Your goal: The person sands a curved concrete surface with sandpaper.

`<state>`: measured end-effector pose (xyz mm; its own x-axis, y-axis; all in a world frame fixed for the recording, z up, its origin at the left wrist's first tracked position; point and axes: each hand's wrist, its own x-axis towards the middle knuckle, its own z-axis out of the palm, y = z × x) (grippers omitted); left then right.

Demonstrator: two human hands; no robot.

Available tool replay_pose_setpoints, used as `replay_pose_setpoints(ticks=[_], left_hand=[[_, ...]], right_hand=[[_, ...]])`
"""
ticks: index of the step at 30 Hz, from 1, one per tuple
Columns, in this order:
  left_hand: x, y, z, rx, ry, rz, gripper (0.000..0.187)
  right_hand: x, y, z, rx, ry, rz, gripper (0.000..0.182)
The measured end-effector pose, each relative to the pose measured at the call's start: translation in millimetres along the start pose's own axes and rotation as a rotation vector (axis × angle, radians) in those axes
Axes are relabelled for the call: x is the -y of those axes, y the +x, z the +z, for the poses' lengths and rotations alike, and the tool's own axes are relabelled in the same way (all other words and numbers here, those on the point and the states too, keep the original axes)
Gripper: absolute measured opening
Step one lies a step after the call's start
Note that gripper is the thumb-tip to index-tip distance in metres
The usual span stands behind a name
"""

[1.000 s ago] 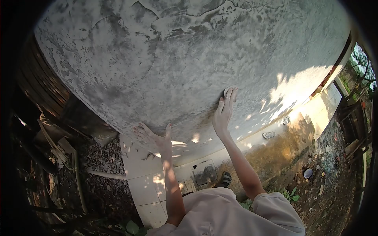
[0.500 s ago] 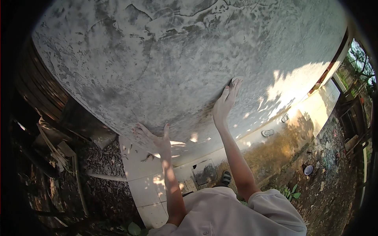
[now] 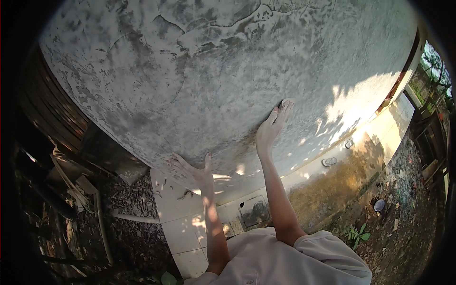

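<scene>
A grey, patchy plastered wall (image 3: 228,71) with white smears fills the upper view. My right hand (image 3: 270,129), dusted whitish, rests against it right of centre. Its fingers press a small pale pad with a rounded edge (image 3: 287,101) against the plaster; most of the pad is hidden under the fingers. Lower and to the left, my left hand (image 3: 197,173) lies open on the wall, thumb and fingers spread, holding nothing. Sunlight spots fall on the wall beside this hand.
Light tiles (image 3: 183,232) run along the wall's foot, with a dark square cover (image 3: 255,213) set in them. A pair of slippers (image 3: 329,161) lies on the ledge. Timber and branches (image 3: 90,190) are piled left; a small round dish-like thing (image 3: 379,205) lies right.
The view has shifted a little. My right hand, with the pad, has slid slightly to the left along the wall. My left hand stays spread on the plaster.
</scene>
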<state>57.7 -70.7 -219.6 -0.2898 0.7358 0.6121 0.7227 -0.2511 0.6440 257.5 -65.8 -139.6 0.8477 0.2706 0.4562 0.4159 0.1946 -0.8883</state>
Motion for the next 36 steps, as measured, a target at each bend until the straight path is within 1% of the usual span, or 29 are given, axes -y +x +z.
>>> replay_pose_setpoints(ticks=[2, 4, 6, 7, 9, 10, 12, 13, 15, 16, 18, 19, 21, 22, 24, 25, 27, 28, 30, 31, 33, 34, 35, 36], left_hand=[[-0.4, 0.0, 0.7, 0.000, 0.054, -0.008, 0.108], [-2.0, 1.5, 2.2, 0.003, 0.109, -0.010, 0.108], [-2.8, 0.8, 1.0, -0.055, 0.206, 0.055, 0.110], [-2.1, -0.6, 0.0, -0.051, 0.209, 0.062, 0.110], [-2.5, 0.3, 1.1, -0.079, 0.142, 0.082, 0.110], [-3.2, 1.4, 1.1, -0.079, 0.145, 0.087, 0.110], [-3.3, 0.1, -1.5, -0.038, 0.222, 0.047, 0.109], [-1.1, -0.7, -1.1, -0.040, 0.227, 0.042, 0.109], [3.4, -1.0, 4.0, -0.024, 0.127, 0.020, 0.109], [4.6, -0.9, 5.1, -0.026, 0.128, 0.018, 0.109], [6.7, -0.6, 7.4, -0.051, 0.212, 0.049, 0.109], [6.8, -0.7, 9.4, -0.047, 0.211, 0.053, 0.109], [10.5, -2.3, 8.8, -0.045, 0.163, 0.066, 0.108], [12.5, -1.4, 9.2, -0.040, 0.170, 0.069, 0.108], [14.3, -1.8, 11.2, -0.091, 0.135, 0.124, 0.108], [13.4, -2.8, 10.4, -0.084, 0.138, 0.119, 0.108], [9.8, -2.0, 9.8, -0.069, 0.197, 0.085, 0.109], [8.6, -1.9, 9.8, -0.069, 0.195, 0.087, 0.109], [8.4, -2.3, 9.8, -0.076, 0.118, 0.094, 0.110], [9.0, -2.2, 11.0, -0.066, 0.119, 0.101, 0.110], [11.7, -2.3, 12.9, -0.071, 0.167, 0.073, 0.111], [13.5, -3.3, 13.1, -0.055, 0.173, 0.080, 0.111], [15.1, -3.3, 14.3, -0.046, 0.156, 0.061, 0.111], [15.3, -3.0, 14.3, -0.039, 0.140, 0.039, 0.111]], right_hand=[[-1.3, -12.0, 4.4, 0.013, 0.017, 0.022, 0.049], [-6.4, -40.9, 10.5, 0.021, 0.034, 0.048, 0.050], [-15.9, -79.8, 12.5, 0.186, 0.045, 0.002, 0.050], [-23.4, -86.4, 10.2, 0.181, 0.046, 0.009, 0.050], [-35.0, -89.4, 9.0, 0.288, 0.000, -0.047, 0.050], [-27.7, -79.1, 5.9, 0.287, 0.003, -0.043, 0.050], [-18.2, -53.0, -1.7, 0.174, 0.016, 0.025, 0.050], [-20.0, -49.4, -2.2, 0.181, 0.016, 0.026, 0.050], [-23.0, -43.9, 0.1, 0.084, 0.036, 0.122, 0.050], [-24.8, -53.2, 2.3, 0.087, 0.036, 0.121, 0.050], [-31.2, -82.2, 5.1, 0.219, -0.037, 0.064, 0.050], [-39.0, -85.1, 4.6, 0.214, -0.039, 0.067, 0.050], [-51.3, -94.4, 2.4, 0.287, -0.038, -0.099, 0.050], [-50.3, -87.1, -0.6, 0.287, -0.038, -0.090, 0.050], [-52.7, -57.3, -10.3, 0.194, 0.021, 0.074, 0.053], [-53.6, -50.2, -13.8, 0.198, 0.013, 0.078, 0.053], [-54.7, -38.3, -17.5, 0.092, 0.119, 0.287, 0.051], [-55.7, -44.8, -15.5, 0.090, 0.119, 0.286, 0.051], [-56.1, -75.0, -5.8, 0.194, 0.022, 0.204, 0.052], [-54.5, -86.6, -2.4, 0.186, 0.018, 0.213, 0.052], [-55.3, -107.5, -1.1, 0.298, 0.013, 0.075, 0.052], [-63.3, -102.4, -3.1, 0.315, -0.033, 0.052, 0.053], [-73.1, -91.5, -5.7, 0.312, -0.037, 0.064, 0.053], [-80.6, -77.1, -8.9, 0.236, 0.002, 0.140, 0.053]])
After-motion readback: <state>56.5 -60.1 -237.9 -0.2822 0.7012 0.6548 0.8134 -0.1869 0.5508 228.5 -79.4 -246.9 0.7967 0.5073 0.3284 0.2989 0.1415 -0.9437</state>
